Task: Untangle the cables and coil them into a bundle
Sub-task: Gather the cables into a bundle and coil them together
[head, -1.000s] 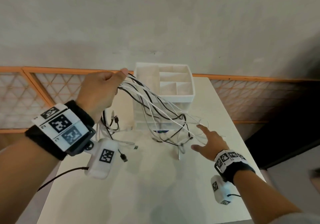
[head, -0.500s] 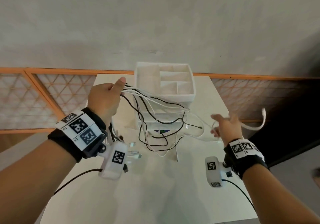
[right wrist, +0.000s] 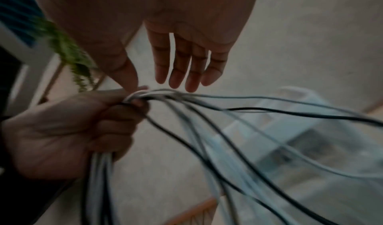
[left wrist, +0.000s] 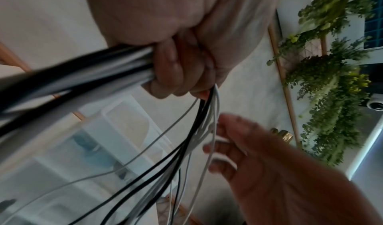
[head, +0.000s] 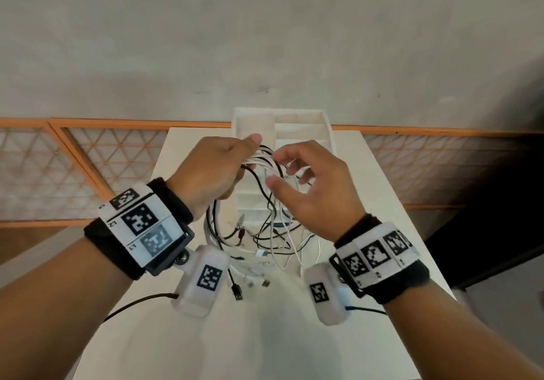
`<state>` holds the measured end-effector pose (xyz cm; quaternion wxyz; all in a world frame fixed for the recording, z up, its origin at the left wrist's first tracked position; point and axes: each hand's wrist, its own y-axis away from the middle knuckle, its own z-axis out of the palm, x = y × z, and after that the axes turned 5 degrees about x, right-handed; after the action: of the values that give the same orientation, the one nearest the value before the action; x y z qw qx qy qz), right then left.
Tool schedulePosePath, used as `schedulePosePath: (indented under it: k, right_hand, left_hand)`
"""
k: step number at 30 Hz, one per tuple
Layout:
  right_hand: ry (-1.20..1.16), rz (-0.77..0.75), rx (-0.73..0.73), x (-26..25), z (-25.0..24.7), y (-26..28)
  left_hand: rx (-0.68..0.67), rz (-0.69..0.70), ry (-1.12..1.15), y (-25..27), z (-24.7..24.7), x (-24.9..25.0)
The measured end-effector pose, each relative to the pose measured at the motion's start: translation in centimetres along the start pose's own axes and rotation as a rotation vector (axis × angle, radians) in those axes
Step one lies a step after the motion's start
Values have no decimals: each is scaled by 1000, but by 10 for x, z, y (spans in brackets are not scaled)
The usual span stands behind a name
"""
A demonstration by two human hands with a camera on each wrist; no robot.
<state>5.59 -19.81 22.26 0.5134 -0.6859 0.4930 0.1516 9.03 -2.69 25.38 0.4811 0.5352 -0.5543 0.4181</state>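
A bundle of white and black cables is gripped in my left hand, held up over the table in front of the organizer. Their loops hang down to the table, and several plug ends lie there. In the left wrist view the strands run through the left hand's curled fingers. My right hand is right beside the grip point. Its fingers are straight and spread, and its thumb nearly touches the cables. It holds nothing I can make out.
A white drawer organizer with open compartments stands at the table's far end, just behind the hands. The white table is narrow, with edges close on both sides. An orange lattice railing runs behind it. Green plants hang on the wall.
My right hand has swung in from the far right, where it pulled a white cable, to the left hand. The stretched strands now hang in slack loops.
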Motion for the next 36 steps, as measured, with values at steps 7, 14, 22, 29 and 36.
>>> schedulePosePath:
  k: [7, 14, 22, 29, 36]
  right_hand:
    - [115, 199, -180, 42, 29, 14]
    - [843, 512, -710, 152, 6, 74]
    - [53, 54, 8, 48, 1, 23]
    - [125, -3, -119, 27, 40, 17]
    - [771, 543, -736, 136, 4, 77]
  left_hand:
    - [53, 60, 1, 5, -9, 5]
    - [177, 85, 147, -1, -35, 25]
    - [163, -16, 131, -1, -10, 4]
    - [170, -18, 114, -3, -1, 11]
    - [269, 11, 265, -12, -37, 22]
